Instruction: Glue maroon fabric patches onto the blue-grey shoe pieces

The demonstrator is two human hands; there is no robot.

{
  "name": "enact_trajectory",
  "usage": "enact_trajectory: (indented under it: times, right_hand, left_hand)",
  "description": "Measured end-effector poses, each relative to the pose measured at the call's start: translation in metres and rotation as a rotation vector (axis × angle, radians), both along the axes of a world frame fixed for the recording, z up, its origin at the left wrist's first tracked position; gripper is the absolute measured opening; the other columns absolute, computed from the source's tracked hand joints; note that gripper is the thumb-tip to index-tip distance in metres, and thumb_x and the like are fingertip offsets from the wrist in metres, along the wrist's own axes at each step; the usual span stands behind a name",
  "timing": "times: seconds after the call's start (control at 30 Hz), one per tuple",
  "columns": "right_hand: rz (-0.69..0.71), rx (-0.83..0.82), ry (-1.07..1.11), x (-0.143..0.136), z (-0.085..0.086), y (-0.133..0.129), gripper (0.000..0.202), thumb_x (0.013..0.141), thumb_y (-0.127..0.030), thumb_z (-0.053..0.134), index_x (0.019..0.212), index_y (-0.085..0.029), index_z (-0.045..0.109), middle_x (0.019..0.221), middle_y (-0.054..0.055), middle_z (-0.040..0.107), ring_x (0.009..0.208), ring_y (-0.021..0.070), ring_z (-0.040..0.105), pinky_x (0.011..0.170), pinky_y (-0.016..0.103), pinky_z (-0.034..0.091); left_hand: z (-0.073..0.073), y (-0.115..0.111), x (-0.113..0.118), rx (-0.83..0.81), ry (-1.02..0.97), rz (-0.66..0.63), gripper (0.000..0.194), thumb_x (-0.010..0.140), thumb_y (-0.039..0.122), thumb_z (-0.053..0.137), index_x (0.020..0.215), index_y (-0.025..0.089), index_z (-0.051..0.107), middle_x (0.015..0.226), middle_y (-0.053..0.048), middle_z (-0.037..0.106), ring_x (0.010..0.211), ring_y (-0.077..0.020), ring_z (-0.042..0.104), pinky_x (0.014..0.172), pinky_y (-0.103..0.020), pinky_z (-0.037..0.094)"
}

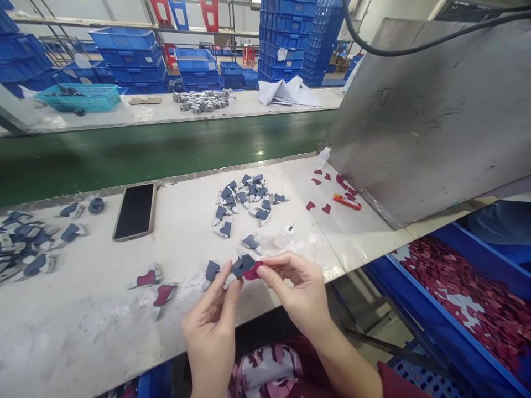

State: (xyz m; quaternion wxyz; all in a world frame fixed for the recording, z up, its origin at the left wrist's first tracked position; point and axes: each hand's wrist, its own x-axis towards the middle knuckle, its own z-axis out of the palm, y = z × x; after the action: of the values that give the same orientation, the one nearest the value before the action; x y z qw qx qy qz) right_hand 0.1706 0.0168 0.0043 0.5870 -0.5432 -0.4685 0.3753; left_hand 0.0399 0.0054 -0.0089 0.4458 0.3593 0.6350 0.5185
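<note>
Between thumb and fingers, my left hand (215, 326) grips a small blue-grey and white plastic part (241, 266) above the bench's front edge. My right hand (301, 290) pinches a thin dark-red piece (252, 271) against that part's right side; whether the two are joined I cannot tell. Close behind my left fingers lies another blue-grey part (212, 270). Further back is a loose group of similar parts (251, 193). To the left, two parts with dark-red faces (165, 294) rest on the bench. A small clear bottle with a dark tip (284, 235) lies beyond my right hand.
A phone (135, 211) and a pile of parts (29, 240) are on the left. Dark-red pieces (327, 208) and an orange-red tube-like item (347, 202) lie near a slanted metal panel (435, 110). A blue bin (450, 312) of red pieces stands lower right. Behind runs a green conveyor belt (166, 146).
</note>
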Motion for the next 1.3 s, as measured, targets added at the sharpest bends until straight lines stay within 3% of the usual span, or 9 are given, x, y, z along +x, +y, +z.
enact_trajectory:
  times: [0.33,0.53,0.73,0.87,0.93,1.07,1.17,1.3]
  right_hand:
    - [-0.018,0.012,-0.068,-0.011,-0.008,0.003,0.005,0.081,-0.025,0.074,0.081,-0.020,0.077,0.069,0.002,0.075,0.051,0.0128,0.060,0.047,0.024,0.050]
    - [-0.032,0.286,-0.289,-0.017,-0.012,0.000,0.009,0.088,-0.017,0.066,0.086,-0.021,0.073,0.067,0.002,0.068,0.053,0.0134,0.058,0.050,0.027,0.051]
    - [-0.044,0.392,-0.350,-0.017,-0.018,-0.002,0.018,0.088,-0.011,0.066,0.098,-0.023,0.075,0.073,0.003,0.068,0.059,0.0136,0.062,0.052,0.025,0.053]
    - [-0.039,0.269,-0.286,-0.007,-0.017,-0.001,0.032,0.083,-0.019,0.073,0.114,-0.027,0.072,0.073,0.001,0.065,0.061,0.0142,0.061,0.051,0.025,0.052]
    - [0.087,0.111,-0.144,0.001,-0.015,0.001,0.040,0.080,-0.025,0.075,0.120,-0.027,0.069,0.082,0.002,0.066,0.068,0.0146,0.063,0.052,0.024,0.053]
    - [0.400,-0.063,0.178,0.010,-0.012,0.007,0.022,0.083,-0.032,0.073,0.102,-0.024,0.077,0.091,0.004,0.066,0.080,0.0155,0.065,0.066,0.026,0.057]
    - [0.403,-0.040,0.283,0.010,-0.012,0.007,0.017,0.082,-0.030,0.075,0.097,-0.024,0.078,0.082,0.001,0.062,0.075,0.0137,0.062,0.068,0.027,0.056]
    - [0.348,0.000,0.210,0.006,-0.015,0.004,0.017,0.084,-0.026,0.074,0.100,-0.024,0.077,0.080,0.001,0.058,0.075,0.0135,0.059,0.070,0.027,0.052]
  left_hand:
    - [0.001,-0.005,-0.003,-0.011,-0.020,-0.024,0.045,0.072,0.038,0.080,0.114,0.022,0.074,0.104,-0.006,0.078,0.100,-0.0283,0.073,0.093,-0.037,0.059]
    - [-0.003,-0.002,-0.005,0.025,-0.015,0.042,0.040,0.068,0.035,0.084,0.105,0.021,0.077,0.097,-0.006,0.079,0.091,-0.0266,0.075,0.083,-0.031,0.063]
    - [-0.004,0.000,-0.007,0.022,-0.057,0.020,0.039,0.066,0.034,0.085,0.102,0.020,0.078,0.095,-0.006,0.079,0.088,-0.0255,0.076,0.082,-0.028,0.063]
    - [0.001,0.001,-0.009,0.014,-0.090,0.006,0.039,0.063,0.034,0.087,0.098,0.019,0.079,0.091,-0.006,0.080,0.083,-0.0240,0.077,0.077,-0.025,0.063]
    - [0.004,0.002,-0.010,0.015,-0.102,-0.024,0.037,0.062,0.033,0.087,0.095,0.020,0.080,0.087,-0.006,0.080,0.079,-0.0231,0.077,0.074,-0.023,0.063]
    - [0.013,0.002,-0.010,0.024,-0.113,-0.076,0.031,0.061,0.030,0.086,0.090,0.020,0.080,0.086,-0.006,0.080,0.080,-0.0233,0.077,0.074,-0.025,0.063]
    - [0.019,0.002,-0.007,0.006,-0.118,-0.064,0.031,0.061,0.030,0.086,0.090,0.020,0.080,0.088,-0.005,0.080,0.082,-0.0234,0.077,0.077,-0.026,0.063]
    - [0.023,0.002,-0.002,-0.010,-0.130,-0.019,0.033,0.054,0.028,0.089,0.085,0.021,0.081,0.083,-0.003,0.080,0.077,-0.0222,0.077,0.072,-0.022,0.063]
